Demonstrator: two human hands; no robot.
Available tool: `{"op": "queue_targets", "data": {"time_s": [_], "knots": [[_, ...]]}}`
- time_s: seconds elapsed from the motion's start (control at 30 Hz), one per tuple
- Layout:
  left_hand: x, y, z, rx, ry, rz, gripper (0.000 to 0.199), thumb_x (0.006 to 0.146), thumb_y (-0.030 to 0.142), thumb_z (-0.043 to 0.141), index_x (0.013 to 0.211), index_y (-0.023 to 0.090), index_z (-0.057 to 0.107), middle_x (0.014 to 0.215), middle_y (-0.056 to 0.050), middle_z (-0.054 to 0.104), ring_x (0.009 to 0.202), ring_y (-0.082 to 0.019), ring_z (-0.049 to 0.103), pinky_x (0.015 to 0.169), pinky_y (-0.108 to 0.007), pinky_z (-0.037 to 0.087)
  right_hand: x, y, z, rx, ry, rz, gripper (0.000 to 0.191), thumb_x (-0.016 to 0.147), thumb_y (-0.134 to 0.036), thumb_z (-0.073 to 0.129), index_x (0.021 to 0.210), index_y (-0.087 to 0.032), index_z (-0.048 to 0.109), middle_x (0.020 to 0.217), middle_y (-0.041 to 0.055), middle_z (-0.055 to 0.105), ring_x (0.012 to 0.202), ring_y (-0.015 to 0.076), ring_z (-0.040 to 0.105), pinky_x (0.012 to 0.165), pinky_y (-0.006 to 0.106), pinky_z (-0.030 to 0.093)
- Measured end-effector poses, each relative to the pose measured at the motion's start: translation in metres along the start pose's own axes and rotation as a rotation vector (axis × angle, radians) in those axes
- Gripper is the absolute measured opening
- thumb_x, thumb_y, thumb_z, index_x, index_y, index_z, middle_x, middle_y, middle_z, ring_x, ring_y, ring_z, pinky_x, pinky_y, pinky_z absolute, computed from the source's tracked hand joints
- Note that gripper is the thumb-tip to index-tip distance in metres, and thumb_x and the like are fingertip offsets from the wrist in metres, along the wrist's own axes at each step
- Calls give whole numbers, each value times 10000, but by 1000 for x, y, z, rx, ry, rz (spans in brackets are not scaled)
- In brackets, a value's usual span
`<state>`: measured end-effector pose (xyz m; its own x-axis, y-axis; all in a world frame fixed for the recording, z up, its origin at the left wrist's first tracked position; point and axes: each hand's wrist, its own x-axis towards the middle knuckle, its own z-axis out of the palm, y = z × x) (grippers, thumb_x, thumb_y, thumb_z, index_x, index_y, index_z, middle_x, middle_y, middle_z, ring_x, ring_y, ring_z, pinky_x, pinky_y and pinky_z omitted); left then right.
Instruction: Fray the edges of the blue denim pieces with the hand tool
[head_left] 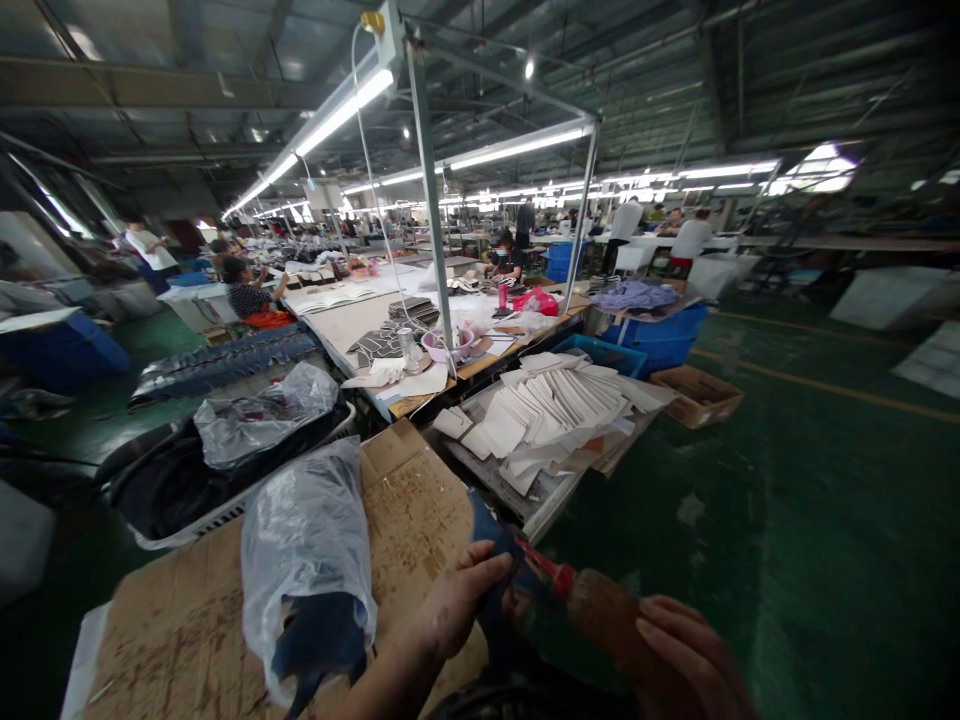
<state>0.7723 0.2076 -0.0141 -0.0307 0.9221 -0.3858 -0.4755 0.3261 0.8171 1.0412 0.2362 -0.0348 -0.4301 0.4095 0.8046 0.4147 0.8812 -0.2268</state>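
Note:
My left hand (466, 588) pinches a dark blue piece of thin material (487, 525) between thumb and fingers, low in the middle of the view. From the right, my right hand (686, 645) is wrapped round a brown, rounded handle-like tool (604, 605) with a red collar and a narrow red tip. That tip points left and lies at the blue piece, close to my left fingers. Whether it touches the piece I cannot tell. More dark blue pieces (319, 635) stick out of a clear plastic bag (307, 530) left of my left hand.
Under the bag lies a stained cardboard sheet (412, 490). Beyond it stand a white basket (225, 525) with dark material and a low table with stacked pale pieces (551, 405). A metal post (435, 200) rises from the long worktable (341, 325). Several people work further off.

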Motion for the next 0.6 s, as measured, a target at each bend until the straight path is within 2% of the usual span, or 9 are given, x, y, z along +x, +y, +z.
{"op": "queue_targets", "data": {"time_s": [0.1,0.23,0.43,0.6], "knots": [[-1,-1,2,7,-36,-9,465,591,526,869,716,121,680,489,-8,621,425,-103,542,522,-215,446,9,-5,0,1,47,48,231,952,-213,599,1160,-122,560,1117,140,578,1117,232,571,836,322,562],[-2,-3,2,22,-44,-18,487,594,529,864,781,106,711,496,-15,626,427,-105,536,472,-202,416,14,-9,2,11,28,9,208,958,-228,595,1137,-126,571,1107,123,581,1105,215,574,837,302,554],[-3,-4,0,32,-25,-28,462,599,504,867,782,109,711,509,-21,638,425,-100,535,465,-199,419,6,-10,3,-40,88,80,218,954,-254,603,1132,-130,585,1109,127,601,1084,220,591,838,314,561],[-7,-1,4,49,-39,-32,483,584,515,876,785,103,725,531,-27,651,434,-97,542,460,-195,423,-3,-8,2,1,14,52,316,894,-216,662,1192,-163,571,1139,125,595,1118,246,590,835,336,608]]}}
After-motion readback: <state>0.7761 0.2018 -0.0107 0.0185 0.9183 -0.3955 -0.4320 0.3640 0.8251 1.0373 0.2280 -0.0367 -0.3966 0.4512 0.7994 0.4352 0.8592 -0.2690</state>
